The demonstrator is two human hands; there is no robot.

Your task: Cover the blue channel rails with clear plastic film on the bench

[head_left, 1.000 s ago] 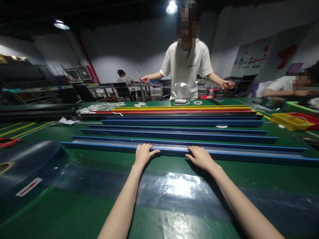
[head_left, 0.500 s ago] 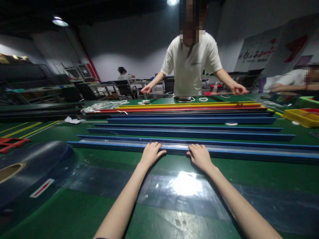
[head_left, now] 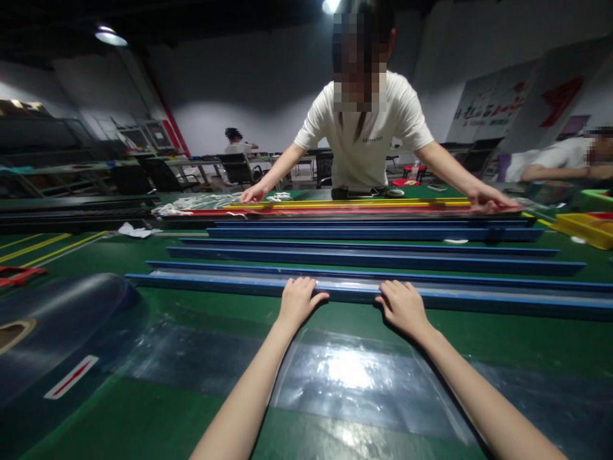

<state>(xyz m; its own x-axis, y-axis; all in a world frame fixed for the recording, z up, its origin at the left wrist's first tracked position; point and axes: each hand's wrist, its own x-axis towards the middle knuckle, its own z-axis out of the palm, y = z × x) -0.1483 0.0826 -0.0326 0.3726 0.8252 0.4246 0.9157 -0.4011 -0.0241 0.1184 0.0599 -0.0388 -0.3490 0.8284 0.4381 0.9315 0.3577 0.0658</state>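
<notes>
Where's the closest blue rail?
In the head view, the closest blue rail runs across the middle to the right edge, with the left hand and right hand on it, just beyond the clear film.

Workshop: green worktable, blue channel strips, film roll, 2 ceiling lamps

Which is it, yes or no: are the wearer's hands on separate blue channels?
No, the left hand and right hand both rest on the nearest blue channel.

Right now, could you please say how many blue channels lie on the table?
3: the nearest channel, under the left hand and right hand; the middle channel beyond it; the farthest channel beyond that. Nested ones could be hidden.
</notes>
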